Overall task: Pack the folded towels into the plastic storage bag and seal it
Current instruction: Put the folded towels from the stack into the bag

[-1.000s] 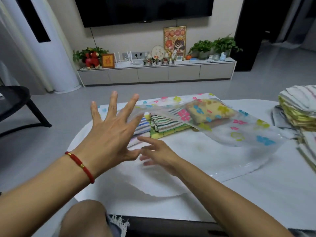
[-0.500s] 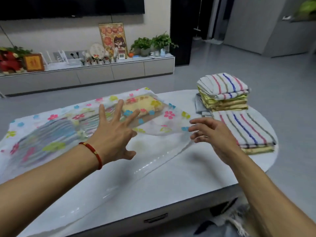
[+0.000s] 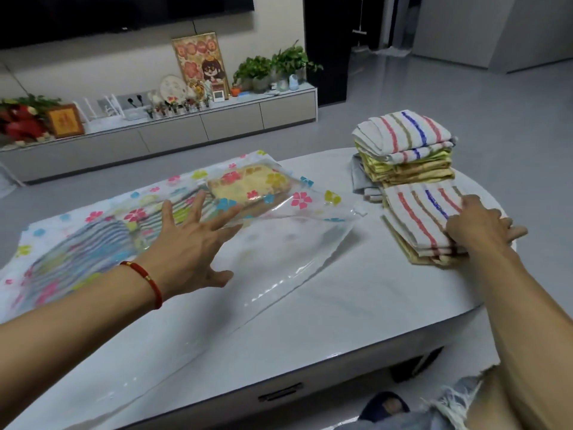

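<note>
A clear plastic storage bag [image 3: 297, 240] printed with coloured flowers lies on the white table [image 3: 356, 311], its mouth open toward me. Inside it lie striped towels [image 3: 83, 243] at the left and a yellow towel [image 3: 248, 184] at the back. My left hand [image 3: 189, 246] is spread, fingers apart, on the bag's upper sheet near its mouth. My right hand [image 3: 477, 225] rests on the near pile of striped folded towels [image 3: 421, 221], fingers curled over its right edge. A taller pile of folded towels [image 3: 406, 147] stands behind it.
The table's rounded right end lies just beyond the towel piles. A grey cloth [image 3: 359, 178] pokes out under the tall pile. A low TV cabinet [image 3: 186, 131] with plants and ornaments runs along the far wall. My knee in frayed denim [image 3: 449, 408] is below the table's front edge.
The view has swung right. My right hand left the bag's mouth and reached right onto the near towel pile. My left hand stayed spread on the bag.
</note>
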### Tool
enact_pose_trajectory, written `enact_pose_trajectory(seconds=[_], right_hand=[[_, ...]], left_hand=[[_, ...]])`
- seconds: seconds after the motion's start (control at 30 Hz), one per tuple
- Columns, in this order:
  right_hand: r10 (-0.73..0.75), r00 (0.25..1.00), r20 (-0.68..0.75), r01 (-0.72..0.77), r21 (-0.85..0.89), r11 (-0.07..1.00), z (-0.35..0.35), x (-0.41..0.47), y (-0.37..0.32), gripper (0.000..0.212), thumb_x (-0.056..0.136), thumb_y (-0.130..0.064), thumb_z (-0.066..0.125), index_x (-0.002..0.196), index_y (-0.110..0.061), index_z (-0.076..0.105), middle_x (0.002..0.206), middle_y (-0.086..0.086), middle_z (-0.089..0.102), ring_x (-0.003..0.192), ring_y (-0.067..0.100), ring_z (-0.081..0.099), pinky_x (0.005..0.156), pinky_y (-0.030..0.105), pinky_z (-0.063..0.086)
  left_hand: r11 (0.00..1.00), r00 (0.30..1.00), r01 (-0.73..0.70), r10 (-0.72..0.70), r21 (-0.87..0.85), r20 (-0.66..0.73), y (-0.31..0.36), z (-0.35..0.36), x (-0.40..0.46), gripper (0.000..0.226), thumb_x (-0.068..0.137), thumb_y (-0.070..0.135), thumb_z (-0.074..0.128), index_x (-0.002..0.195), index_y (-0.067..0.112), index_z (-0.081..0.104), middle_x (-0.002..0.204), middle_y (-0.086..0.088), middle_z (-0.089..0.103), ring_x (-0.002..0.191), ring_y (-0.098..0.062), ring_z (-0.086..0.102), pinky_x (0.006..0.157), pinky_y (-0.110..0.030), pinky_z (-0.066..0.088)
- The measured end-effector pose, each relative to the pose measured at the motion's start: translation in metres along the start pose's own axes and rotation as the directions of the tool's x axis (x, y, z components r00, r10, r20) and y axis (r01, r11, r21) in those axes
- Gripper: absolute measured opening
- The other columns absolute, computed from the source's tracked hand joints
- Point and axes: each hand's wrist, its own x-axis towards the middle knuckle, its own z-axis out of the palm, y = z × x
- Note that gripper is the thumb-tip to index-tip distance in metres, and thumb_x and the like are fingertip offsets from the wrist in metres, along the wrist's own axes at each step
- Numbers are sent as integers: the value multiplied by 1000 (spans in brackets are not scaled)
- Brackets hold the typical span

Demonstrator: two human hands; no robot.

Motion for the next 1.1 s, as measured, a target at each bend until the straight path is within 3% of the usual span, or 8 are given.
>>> enact_pose_trajectory(seconds=[0.17,0.3,0.5,0.63,0.77,0.83,0.97,1.1], right_hand=[[-180,983,-35,181,15,983,-26,5,8,49,86,-13,61,130,-33,52,126,21,56,114,42,54,103,50,38],[-223,896,384,44,423,905,-64,-5,7,39,88,-8,71,120,-28,61,118,10,59,85,30,63,50,31,57],[-467,735,491,-186,809,558,-91,-66,12,38,91,1,58,117,-21,75,119,15,77,92,29,80,63,35,65],[-693,473,543,-107,817,567,-95,-124,-12,53,74,-9,79,123,-28,74,122,-3,75,106,40,74,73,44,64],[-798,222,561,-78,826,559,-49,-190,-83,47,89,8,60,126,-17,73,131,-11,70,115,31,72,82,38,63],[-824,289,488,-78,870,488,-16,-214,-122,52,88,13,54,123,-19,76,129,-7,73,114,29,73,85,41,64],[-669,718,192,208,858,470,60,-223,-161,50,90,1,61,132,-26,68,135,2,65,121,28,66,107,46,53],[-545,829,128,307,709,635,118,-222,-161,54,97,-26,66,148,-22,49,143,7,59,124,24,58,100,25,44]], left_hand=[[1000,998,18,-19,-18,-54,-5,-6,2,104,79,76,54,157,35,-2,157,15,-28,150,-39,-16,109,-80,5],[997,994,24,-32,-73,-105,-12,-19,1,108,78,72,59,158,30,1,162,13,-26,152,-38,-7,109,-80,8],[971,980,-27,-22,-236,-200,-26,-44,4,107,76,57,73,157,21,13,166,8,-14,146,-37,24,108,-58,41],[972,978,7,-56,-236,-199,-33,-57,4,110,73,55,78,156,22,15,166,10,-12,146,-42,20,102,-65,43],[977,987,56,-85,-206,-137,-34,-68,5,114,72,62,75,157,28,7,165,14,-17,150,-45,2,104,-79,26],[969,988,68,-98,-237,-116,-35,-73,5,115,73,64,73,157,29,4,164,15,-18,151,-44,-2,106,-81,20],[952,988,80,-115,-297,-105,-39,-79,2,110,75,63,71,158,29,6,164,16,-17,151,-41,-5,107,-81,16],[949,989,62,-101,-308,-113,-36,-75,-2,109,75,64,70,158,28,10,165,15,-16,152,-41,-4,107,-81,17]])
